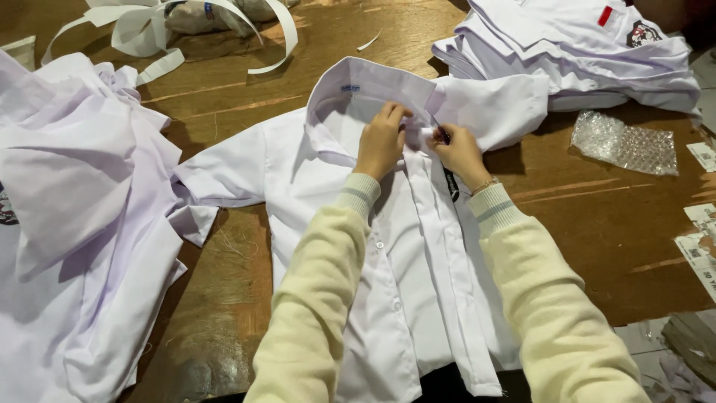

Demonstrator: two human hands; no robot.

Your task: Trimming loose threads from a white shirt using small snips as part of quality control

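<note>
A white shirt [418, 298] of thin, smooth cloth is laid front-up on a worn brown wooden table [597, 216], its stiff collar [373, 89] stood up and its short sleeves spread to either side. The left hand [382, 142] is set just under the collar, fingers curled and pinched on the edge of the placket. The right hand [459, 153] is held just beside it, fingertips pressed together on the opposite edge of cloth at the neck — a small dark tag is seen by the wrist. Both arms are covered by cream knitted sleeves with ribbed cuffs.

To the left a loose, crumpled heap of white shirts [82, 224] is piled; at the upper right a flatter folded stack [574, 52] is kept, one bearing a red patch. A sheet of bubble wrap [625, 143] — clear and dimpled — lies near the stack, and curled white paper strips [149, 33] are scattered at the far edge.
</note>
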